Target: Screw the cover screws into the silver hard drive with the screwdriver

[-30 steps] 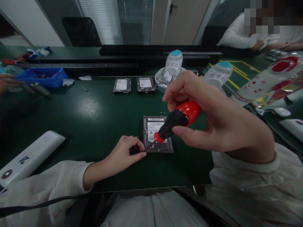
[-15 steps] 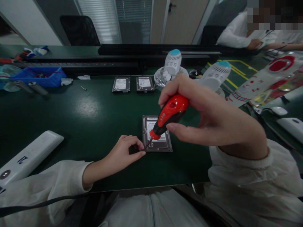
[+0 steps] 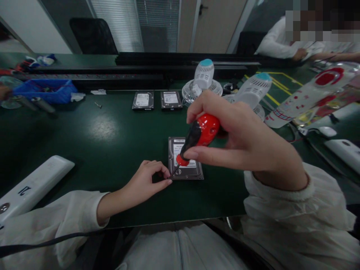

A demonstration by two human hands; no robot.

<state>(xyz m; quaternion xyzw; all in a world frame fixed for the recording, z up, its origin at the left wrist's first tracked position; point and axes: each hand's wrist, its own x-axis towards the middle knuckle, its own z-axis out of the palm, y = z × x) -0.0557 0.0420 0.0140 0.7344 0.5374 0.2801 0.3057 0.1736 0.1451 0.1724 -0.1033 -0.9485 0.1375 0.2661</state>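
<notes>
A hard drive [image 3: 188,173] with a white label lies flat on the green table in front of me. My right hand [image 3: 233,135] is wrapped round the red and black handle of a screwdriver [image 3: 208,129]. Its shaft slants down to the drive's near left corner. At that same corner, my left hand [image 3: 150,178] pinches with thumb and forefinger right by the screwdriver's tip. Whatever sits between those fingertips is too small to make out. Two more hard drives, one on the left [image 3: 143,100] and one on the right [image 3: 171,99], lie farther back.
White fans [image 3: 204,75] stand behind my right hand, with a clear decorated bottle [image 3: 295,103] to their right. A blue basket [image 3: 46,92] is at the back left, another person's hand [image 3: 3,92] beside it. A white device [image 3: 39,183] lies left. Another person [image 3: 277,39] sits at the far right.
The screwdriver handle has turned in my right hand, its black side now facing me, and my thumb has shifted along it. Another person's hand has appeared at the left edge. My left hand stays put.
</notes>
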